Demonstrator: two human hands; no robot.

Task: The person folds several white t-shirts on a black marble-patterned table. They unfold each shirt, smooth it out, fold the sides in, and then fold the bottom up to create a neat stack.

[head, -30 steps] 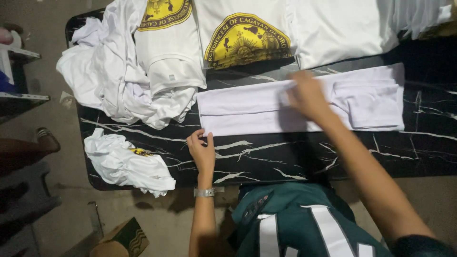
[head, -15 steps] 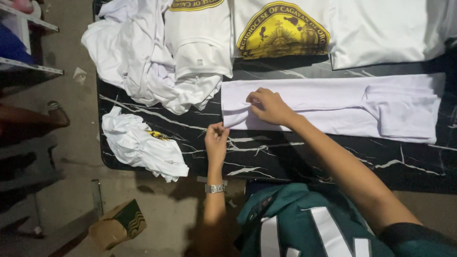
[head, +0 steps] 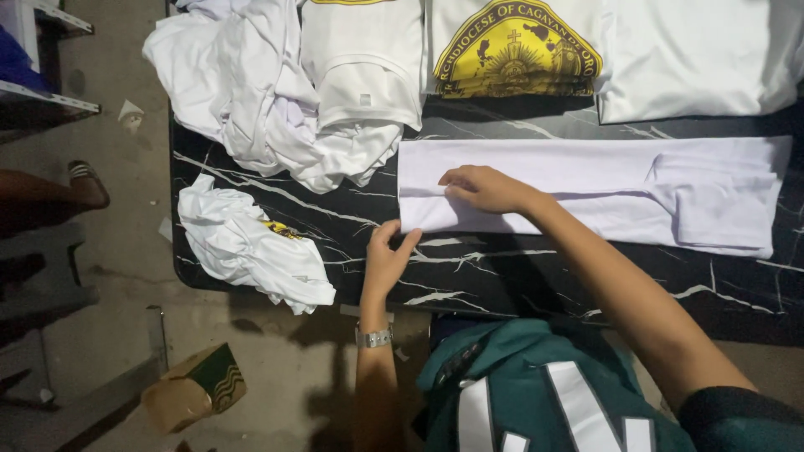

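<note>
A white shirt [head: 586, 180] lies folded into a long strip across the black marble-pattern table [head: 519, 280]. My right hand [head: 481, 188] rests on the strip's left end, fingers pinching the fabric there. My left hand [head: 387, 259], with a metal watch on its wrist, touches the strip's lower left corner with spread fingers. The strip's right end has a sleeve folded over it.
A heap of loose white shirts [head: 268, 100] fills the table's left back. A crumpled white shirt [head: 247, 243] lies at the left front. Folded shirts with a yellow round emblem [head: 519, 46] sit behind. On the floor are a cardboard box [head: 194, 389] and another person's sandalled foot [head: 79, 180].
My right hand has slid left along the strip from its middle to its left end. My left hand has stayed at the lower left corner. The view has drifted left.
</note>
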